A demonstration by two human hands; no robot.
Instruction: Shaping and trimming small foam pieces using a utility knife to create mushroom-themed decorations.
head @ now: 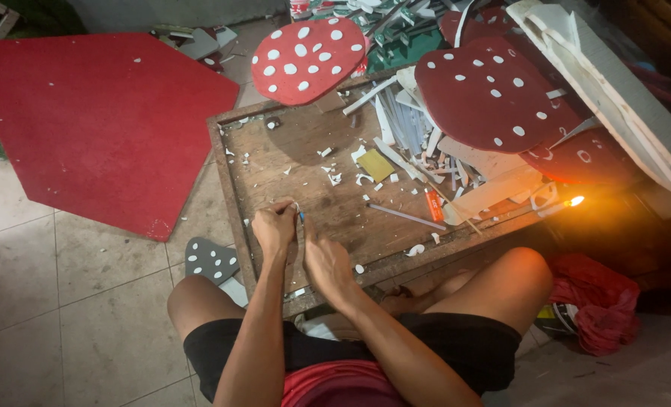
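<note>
My left hand and my right hand meet over the near edge of a low wooden tray-table. The left hand's fingers are closed round a thin blue-tipped tool. The right hand's fingers are curled beside it and touch the same spot; what they grip is hidden. Red foam mushroom caps with white dots lean at the table's far side.
White foam strips and scraps, a yellow pad and an orange lighter litter the table. A lit candle flame burns at the right edge. A large red foam sheet lies on the tiled floor left; red cloth right.
</note>
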